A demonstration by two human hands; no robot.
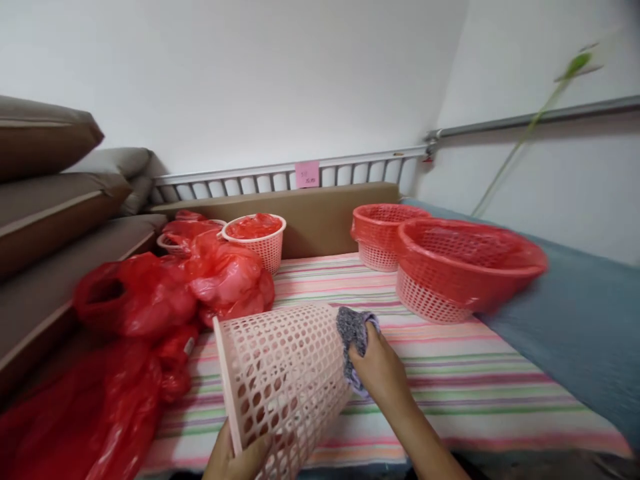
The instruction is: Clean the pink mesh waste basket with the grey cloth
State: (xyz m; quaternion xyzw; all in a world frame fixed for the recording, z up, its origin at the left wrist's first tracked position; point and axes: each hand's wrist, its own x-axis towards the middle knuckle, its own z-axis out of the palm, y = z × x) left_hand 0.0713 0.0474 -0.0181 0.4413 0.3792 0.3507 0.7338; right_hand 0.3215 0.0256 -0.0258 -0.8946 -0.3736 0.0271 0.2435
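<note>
A pale pink plastic wastebasket with a mesh of round holes (295, 360) lies tilted on its side in front of me, its rim toward the left and its base toward the right. My left hand (240, 453) grips it near the rim, the thumb on the outer wall and the other fingers hidden behind the rim. A grey cloth with a lilac edge (353, 337) is bunched in my right hand (377, 367), pressed against the base end of the wastebasket.
Two wastebaskets lined with red bags (380, 237) (440, 293) stand at the right. A bagged white-rimmed basket (255, 247) stands at the back. Red plastic bags (145, 300) lie heaped at left, beside stacked cushions (50, 193). Striped cloth (450, 373) covers the surface; a radiator (225, 187) lines the wall.
</note>
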